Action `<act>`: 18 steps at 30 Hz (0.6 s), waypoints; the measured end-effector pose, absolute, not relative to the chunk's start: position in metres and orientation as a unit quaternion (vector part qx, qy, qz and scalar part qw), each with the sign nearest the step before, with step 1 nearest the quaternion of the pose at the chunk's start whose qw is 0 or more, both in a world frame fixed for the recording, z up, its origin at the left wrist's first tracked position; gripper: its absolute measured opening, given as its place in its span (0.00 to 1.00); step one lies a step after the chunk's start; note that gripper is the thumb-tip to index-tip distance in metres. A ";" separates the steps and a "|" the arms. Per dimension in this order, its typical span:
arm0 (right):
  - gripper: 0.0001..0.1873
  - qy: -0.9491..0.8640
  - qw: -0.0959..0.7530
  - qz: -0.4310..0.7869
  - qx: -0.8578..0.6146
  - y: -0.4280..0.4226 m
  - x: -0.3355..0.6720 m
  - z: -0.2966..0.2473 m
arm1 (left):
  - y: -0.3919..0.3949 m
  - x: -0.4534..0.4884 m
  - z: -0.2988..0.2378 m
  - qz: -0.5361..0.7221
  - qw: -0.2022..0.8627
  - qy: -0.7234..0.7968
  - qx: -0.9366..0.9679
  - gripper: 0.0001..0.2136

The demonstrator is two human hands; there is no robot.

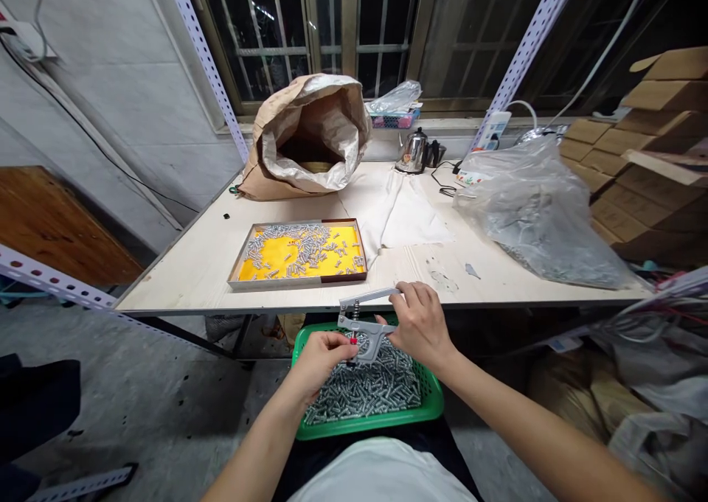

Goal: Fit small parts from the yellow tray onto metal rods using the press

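My right hand (423, 323) is wrapped around the handles of grey metal hand-press pliers (369, 326), held above the basket. A spring and a small red tip show at the tool's jaw. At that jaw my left hand (326, 356) is closed, thumb and finger pinched just by the red tip. Whatever lies between those fingers is too small or hidden to make out. Below both hands, a green plastic basket (369, 422) rests on the lap, filled with small silvery metal pieces (370, 388) that look like screws or springs.
On the table (182, 270) lies a shallow tray (276, 284) with a yellow bottom and scattered metal pieces. Behind it stands an open paper sack (262, 164). A clear plastic bag (545, 222), a kettle (413, 152) and stacked cardboard boxes (647, 185) are to the right.
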State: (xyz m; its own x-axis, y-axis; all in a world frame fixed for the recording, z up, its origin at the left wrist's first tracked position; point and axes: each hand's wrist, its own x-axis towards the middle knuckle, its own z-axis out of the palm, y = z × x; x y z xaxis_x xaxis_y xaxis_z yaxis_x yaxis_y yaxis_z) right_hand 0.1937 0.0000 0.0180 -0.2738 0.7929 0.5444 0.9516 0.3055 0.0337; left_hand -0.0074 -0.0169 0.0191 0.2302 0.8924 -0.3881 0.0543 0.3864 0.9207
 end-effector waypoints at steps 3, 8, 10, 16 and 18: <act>0.18 -0.767 0.239 -0.174 -0.570 -0.006 0.191 0.015 | -0.019 -0.002 0.014 0.378 0.618 0.532 0.438 0.06; 0.23 -0.727 0.244 -0.183 -0.616 -0.019 0.194 -0.001 | -0.020 -0.005 0.003 0.538 0.523 0.552 0.363 0.08; 0.21 -0.730 0.241 -0.186 -0.613 -0.027 0.201 -0.011 | -0.024 -0.011 -0.003 0.552 0.476 0.568 0.382 0.09; 0.21 -0.750 0.223 -0.207 -0.587 -0.044 0.227 -0.042 | -0.018 -0.032 -0.004 0.325 0.421 0.583 0.614 0.08; 0.21 -0.749 0.227 -0.213 -0.585 -0.044 0.234 -0.048 | 0.014 -0.042 0.008 0.329 0.328 0.615 0.637 0.11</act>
State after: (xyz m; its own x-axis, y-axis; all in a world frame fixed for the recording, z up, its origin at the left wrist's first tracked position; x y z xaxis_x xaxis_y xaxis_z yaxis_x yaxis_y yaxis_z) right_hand 0.2340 -0.0443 -0.0477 -0.2123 0.7797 0.5890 0.9731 0.2239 0.0543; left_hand -0.0416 0.0142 0.0077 0.0272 0.9995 0.0164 0.5680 -0.0290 0.8225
